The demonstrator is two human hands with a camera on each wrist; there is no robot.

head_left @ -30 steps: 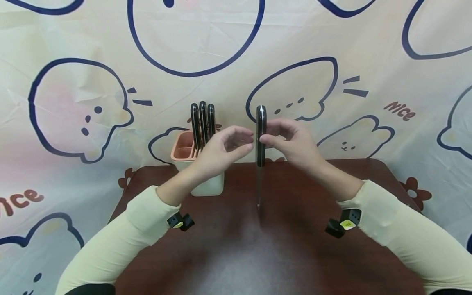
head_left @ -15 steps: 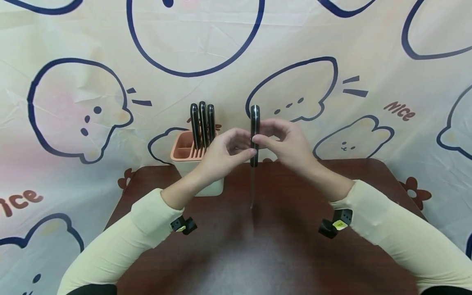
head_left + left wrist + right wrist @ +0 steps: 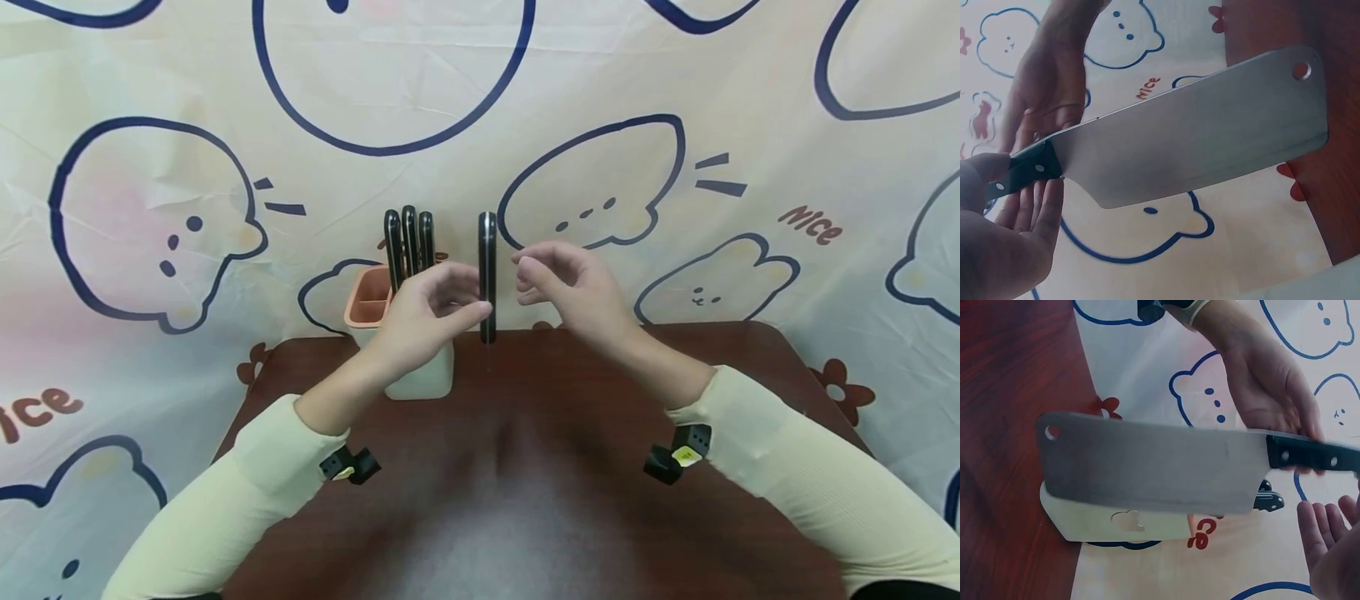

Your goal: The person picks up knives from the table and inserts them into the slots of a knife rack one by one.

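A cleaver (image 3: 1204, 131) with a wide steel blade, a hole near its tip corner and a black riveted handle hangs blade down above the table. My left hand (image 3: 423, 317) pinches its handle (image 3: 487, 267) between thumb and fingers. To the right of the handle, my right hand (image 3: 577, 287) stands apart with loosely bent fingers and nothing in them. In the right wrist view the right hand (image 3: 1335, 544) lies below the handle, with a gap between. Edge-on in the head view, the blade hardly shows.
A white knife holder (image 3: 422, 379) with an orange top (image 3: 367, 310) stands at the back of the brown table (image 3: 600, 467), partly behind the left hand. Black-handled knives (image 3: 408, 242) rise from its slots. A printed cloth (image 3: 420, 83) hangs behind the table.
The cleaver has moved left toward the knife holder. Its handle has passed from my right hand to my left hand, and the right hand has let go.
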